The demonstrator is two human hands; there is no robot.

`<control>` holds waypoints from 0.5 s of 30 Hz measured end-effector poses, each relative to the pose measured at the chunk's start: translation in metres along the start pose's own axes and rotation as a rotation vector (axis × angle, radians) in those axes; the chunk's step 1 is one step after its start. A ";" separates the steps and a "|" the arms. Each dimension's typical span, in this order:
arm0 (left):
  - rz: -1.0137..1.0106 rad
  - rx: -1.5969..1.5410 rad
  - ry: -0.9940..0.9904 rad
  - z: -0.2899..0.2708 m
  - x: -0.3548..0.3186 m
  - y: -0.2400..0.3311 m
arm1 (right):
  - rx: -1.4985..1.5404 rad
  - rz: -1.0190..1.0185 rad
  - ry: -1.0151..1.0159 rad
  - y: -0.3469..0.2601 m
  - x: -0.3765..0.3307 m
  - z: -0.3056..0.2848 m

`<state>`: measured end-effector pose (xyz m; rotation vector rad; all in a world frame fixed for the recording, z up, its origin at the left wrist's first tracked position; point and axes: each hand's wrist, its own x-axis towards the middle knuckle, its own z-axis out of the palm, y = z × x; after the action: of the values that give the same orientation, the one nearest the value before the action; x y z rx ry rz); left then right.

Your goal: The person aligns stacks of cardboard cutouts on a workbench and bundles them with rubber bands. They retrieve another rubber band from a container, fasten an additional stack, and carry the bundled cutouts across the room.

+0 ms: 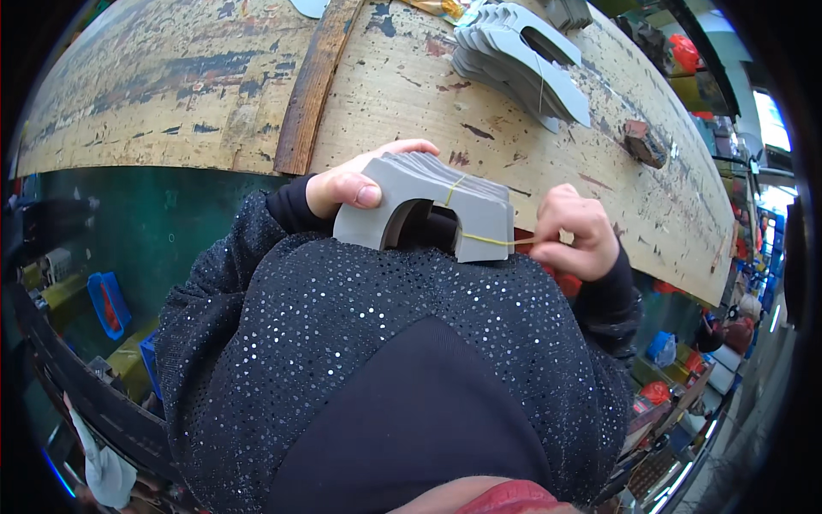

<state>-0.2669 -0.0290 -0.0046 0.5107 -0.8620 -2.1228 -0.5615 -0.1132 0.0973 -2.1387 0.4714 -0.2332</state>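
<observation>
A stack of grey, arch-shaped flat pieces (484,207) stands on edge at the table's near side, close against my front. My left hand (364,182) grips its left end, with the thumb on the near face and fingers over the back. Around the stack's right part runs a thin yellow rubber band (486,240). My right hand (575,230), fingers closed in a pinch, pulls the band's end out to the right, so it is stretched taut. The band also crosses the stack's top edge. The underside of the stack is hidden.
Another bundle of grey curved pieces (522,64) lies at the far right of the worn wooden table (411,94). A brick-like block (646,143) sits near the right edge. A dark wooden strip (318,86) crosses the table left of centre.
</observation>
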 end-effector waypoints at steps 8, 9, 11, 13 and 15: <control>0.011 -0.062 0.164 -0.001 -0.001 0.002 | 0.445 0.060 0.190 0.022 -0.024 0.053; -0.013 -0.103 0.163 0.000 0.000 0.004 | 0.616 0.026 0.240 0.016 -0.023 0.061; -0.039 -0.145 0.163 0.004 0.002 0.001 | 0.599 0.025 0.243 0.007 -0.012 0.060; 0.070 -0.208 0.223 0.003 0.005 -0.002 | 0.442 -0.012 0.240 -0.003 0.005 0.055; 0.197 -0.208 0.373 0.004 0.005 0.005 | 0.251 0.019 0.204 -0.007 0.020 0.051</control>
<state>-0.2703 -0.0339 0.0019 0.6567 -0.4550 -1.8323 -0.5241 -0.0798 0.0731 -1.8730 0.5490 -0.4778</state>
